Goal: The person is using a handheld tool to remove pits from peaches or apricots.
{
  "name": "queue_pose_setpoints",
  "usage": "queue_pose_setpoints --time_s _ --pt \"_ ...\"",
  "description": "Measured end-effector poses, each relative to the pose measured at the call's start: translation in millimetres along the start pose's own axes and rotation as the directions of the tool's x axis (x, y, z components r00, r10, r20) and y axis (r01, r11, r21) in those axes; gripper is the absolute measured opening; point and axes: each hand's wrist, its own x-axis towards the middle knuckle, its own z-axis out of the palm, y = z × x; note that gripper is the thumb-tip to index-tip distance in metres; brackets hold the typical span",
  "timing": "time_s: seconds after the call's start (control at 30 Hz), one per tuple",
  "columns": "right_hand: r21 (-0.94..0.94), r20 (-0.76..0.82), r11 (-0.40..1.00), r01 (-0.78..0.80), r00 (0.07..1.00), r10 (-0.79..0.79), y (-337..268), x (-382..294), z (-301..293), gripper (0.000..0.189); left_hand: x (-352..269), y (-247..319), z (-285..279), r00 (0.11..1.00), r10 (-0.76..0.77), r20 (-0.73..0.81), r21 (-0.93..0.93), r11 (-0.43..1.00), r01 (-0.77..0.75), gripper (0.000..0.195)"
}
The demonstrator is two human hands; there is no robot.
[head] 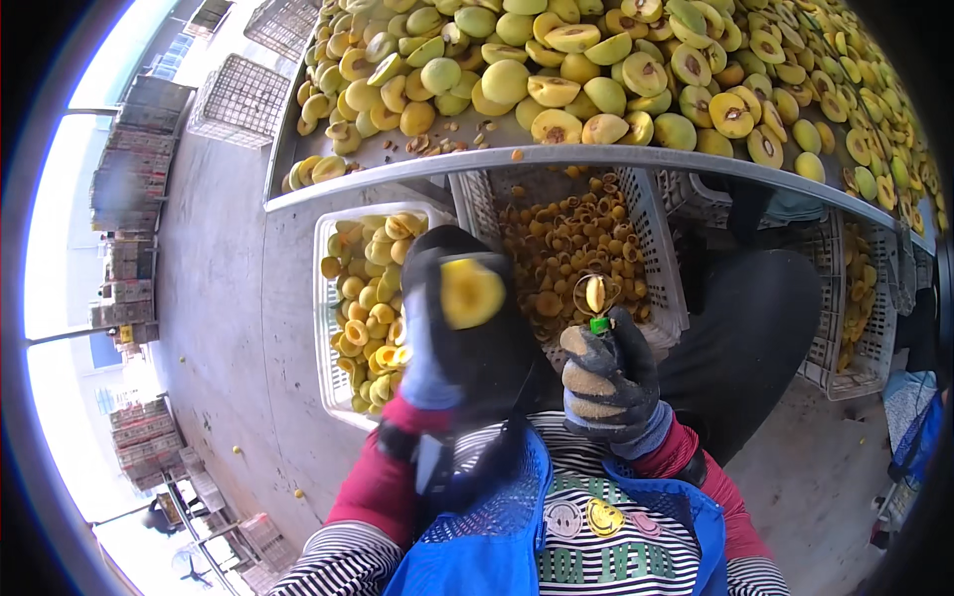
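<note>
My left hand (431, 354), in a blue and black glove and blurred by motion, holds a yellow fruit half (471, 293) with its cut face up. Its fingers blend into the dark trousers behind them. In a coated glove, my right hand (613, 384) grips a pitting tool (599, 325) with a green collar and a round wire loop. A pale oblong pit or kernel (595, 293) shows within that loop. Left of my knee, a white plastic crate (322, 298) holds hollowed fruit halves (369, 298). Another crate (656, 238) between my legs contains small brown scooped-out pieces (574, 238).
A metal-rimmed table (447, 162) heaped with halved yellow-green fruit (551, 89) spans the front. More crates (864, 372) stand under it at right. Empty crates (238, 97) sit on the concrete floor (216, 283) at left, before stacked crates (134, 179). Blue fabric (917, 425) lies far right.
</note>
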Motion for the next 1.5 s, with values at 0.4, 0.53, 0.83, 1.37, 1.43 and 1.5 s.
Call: queue_pose_setpoints --time_s 0.4,0.53,0.83,1.37,1.43,1.5 --pt "-0.548 -0.472 0.836 -0.029 0.836 -0.28 -28 4 -7 0.047 161 45 61 0.993 0.104 0.062 0.594 0.796 -0.12 0.046" --pt "-0.606 -0.666 0.794 -0.042 0.572 -0.478 -27 14 15 0.042 229 39 122 0.983 0.009 0.182 0.834 0.528 -0.159 0.063" --pt "-0.948 -0.27 0.318 0.024 0.472 -0.839 -47 8 30 0.036 102 53 76 0.76 0.42 0.496 0.235 0.778 -0.583 0.039" --pt "-0.843 0.201 -0.461 -0.276 0.633 -0.748 4 3 26 0.022 5 26 83 0.966 -0.061 0.251 -0.527 0.829 0.189 0.041" --pt "-0.901 0.015 -0.28 -0.33 0.624 -0.782 7 3 27 0.023 2 22 82 0.965 -0.071 0.252 -0.545 0.814 0.202 0.042" --pt "-0.898 0.105 -0.348 -0.267 0.639 -0.762 13 2 23 0.027 -1 22 83 0.976 -0.023 0.217 -0.554 0.82 0.143 0.041"
